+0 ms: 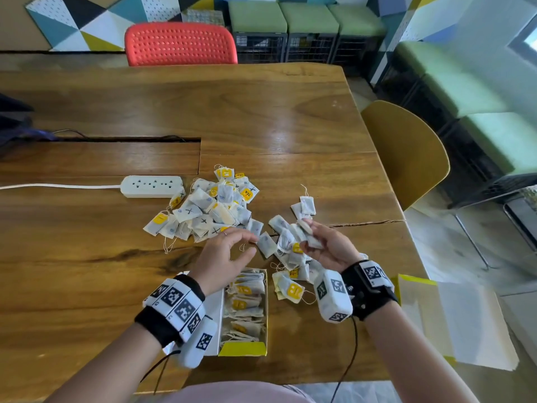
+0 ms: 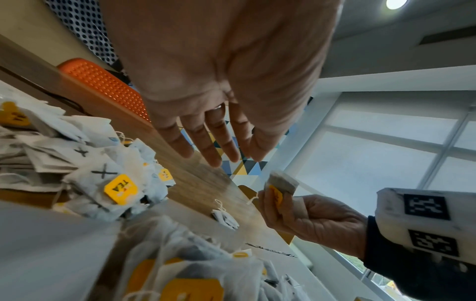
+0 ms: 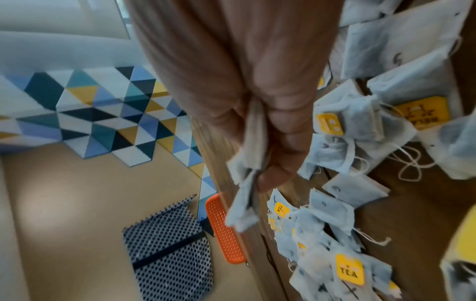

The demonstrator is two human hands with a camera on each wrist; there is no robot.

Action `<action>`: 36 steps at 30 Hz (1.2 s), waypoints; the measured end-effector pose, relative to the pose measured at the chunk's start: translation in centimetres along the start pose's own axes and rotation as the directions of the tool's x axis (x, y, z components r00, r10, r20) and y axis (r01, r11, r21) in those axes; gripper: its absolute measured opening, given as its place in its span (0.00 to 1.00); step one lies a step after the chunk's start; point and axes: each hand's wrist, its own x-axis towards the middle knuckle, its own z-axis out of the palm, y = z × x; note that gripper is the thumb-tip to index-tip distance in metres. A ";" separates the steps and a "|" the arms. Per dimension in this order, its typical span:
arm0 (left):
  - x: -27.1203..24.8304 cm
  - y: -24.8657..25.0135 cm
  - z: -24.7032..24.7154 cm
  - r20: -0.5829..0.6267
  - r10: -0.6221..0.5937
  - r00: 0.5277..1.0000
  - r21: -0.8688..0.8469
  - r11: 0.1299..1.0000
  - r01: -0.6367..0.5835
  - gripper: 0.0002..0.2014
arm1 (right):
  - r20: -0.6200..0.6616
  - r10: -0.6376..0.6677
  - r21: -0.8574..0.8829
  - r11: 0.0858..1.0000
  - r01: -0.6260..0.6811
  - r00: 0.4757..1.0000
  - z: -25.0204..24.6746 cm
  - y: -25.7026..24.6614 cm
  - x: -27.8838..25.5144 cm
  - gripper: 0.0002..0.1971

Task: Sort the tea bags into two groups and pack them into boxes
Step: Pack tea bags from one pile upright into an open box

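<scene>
A yellow-and-white box (image 1: 242,349) near the table's front edge holds rows of tea bags with yellow tags. My left hand (image 1: 251,242) hovers just beyond it, fingers (image 2: 213,146) straight and spread, holding nothing. My right hand (image 1: 308,235) pinches a few tea bags (image 3: 244,177) between thumb and fingers, above a loose heap of bags (image 1: 290,257). In the left wrist view the held tea bags (image 2: 282,182) show a yellow tag. A bigger pile (image 1: 203,210), many marked with a black X, lies beyond my left hand. Two bags (image 1: 305,205) lie apart further back.
A white power strip (image 1: 151,186) with its cord lies left of the big pile. A flattened white-and-yellow carton (image 1: 453,315) rests at the table's right front corner. A red chair (image 1: 180,43) stands at the far side, a yellow chair (image 1: 406,152) at the right.
</scene>
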 end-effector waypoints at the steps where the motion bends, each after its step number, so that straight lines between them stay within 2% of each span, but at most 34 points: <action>1: 0.3 0.4 0.2 -0.001 -0.025 1.000 -0.023 0.999 0.025 0.08 | 0.014 -0.021 -0.051 0.998 0.022 1.000 0.4 0.2 -0.4 0.11; 6: 1.5 2.3 0.9 0.064 -0.268 0.961 -0.226 0.934 0.275 0.24 | 0.023 -0.133 -0.294 0.946 0.134 0.991 2.2 1.6 -1.5 0.15; 12: 2.0 1.7 1.6 0.095 -0.353 0.931 -0.266 0.892 0.366 0.16 | 0.083 -0.265 -0.506 0.819 0.270 0.961 3.8 2.4 -2.4 0.06; 14: 2.0 1.2 1.4 0.171 -0.367 0.914 -0.266 0.876 0.402 0.15 | 0.063 -0.273 -0.496 0.826 0.267 0.960 3.8 2.2 -2.4 0.05; 16: 1.8 1.2 1.0 0.272 -0.385 0.882 -0.301 0.836 0.458 0.13 | 0.043 -0.242 -0.419 0.876 0.238 0.969 3.7 1.9 -2.5 0.04; 18: 1.7 1.6 0.6 0.323 -0.422 0.847 -0.406 0.747 0.527 0.10 | 0.039 -0.217 -0.347 0.912 0.217 0.975 3.5 1.6 -2.6 0.05; 19: 1.7 1.8 0.4 0.349 -0.450 0.822 -0.494 0.657 0.569 0.10 | 0.036 -0.219 -0.338 0.915 0.218 0.975 3.3 1.5 -2.6 0.06; 22: 1.6 2.2 -0.3 0.447 -0.478 0.756 -0.732 0.291 0.616 0.12 | 0.045 -0.272 -0.376 0.887 0.269 0.961 3.1 1.4 -2.7 0.03; 24: 1.6 2.1 -0.7 0.503 -0.444 0.741 -0.807 0.066 0.587 0.09 | 0.056 -0.290 -0.425 0.859 0.286 0.955 3.0 1.5 -2.7 0.04; 25: 1.7 2.1 -0.8 0.524 -0.425 0.738 -0.820 -0.017 0.573 0.07 | 0.059 -0.297 -0.449 0.845 0.291 0.953 2.9 1.6 -2.7 0.05; 26: 1.8 2.1 -0.8 0.533 -0.417 0.736 -0.824 -0.058 0.563 0.07 | 0.065 -0.307 -0.469 0.830 0.301 0.949 2.8 1.6 -2.6 0.06; 27: 1.9 2.2 -0.8 0.535 -0.415 0.736 -0.824 -0.063 0.563 0.09 | 0.075 -0.323 -0.486 0.814 0.317 0.944 2.8 1.7 -2.6 0.07; 30: 2.1 2.3 -0.5 0.495 -0.420 0.761 -0.818 0.071 0.571 0.19 | 0.116 -0.391 -0.531 0.752 0.390 0.913 2.9 1.9 -2.8 0.10; 31: 2.1 2.4 -0.4 0.474 -0.429 0.769 -0.822 0.096 0.561 0.20 | 0.128 -0.413 -0.533 0.738 0.413 0.902 3.0 2.0 -2.9 0.11; 32: 2.1 2.5 -0.3 0.464 -0.441 0.769 -0.833 0.077 0.547 0.18 | 0.137 -0.431 -0.526 0.732 0.434 0.892 3.2 2.0 -3.0 0.11; 34: 2.1 2.5 -0.2 0.471 -0.479 0.741 -0.852 -0.029 0.523 0.14 | 0.127 -0.466 -0.500 0.732 0.462 0.876 3.5 2.0 -3.3 0.09; 36: 2.0 2.3 0.0 0.489 -0.504 0.712 -0.849 -0.086 0.522 0.14 | 0.127 -0.557 -0.545 0.652 0.527 0.821 3.8 2.0 -3.4 0.09</action>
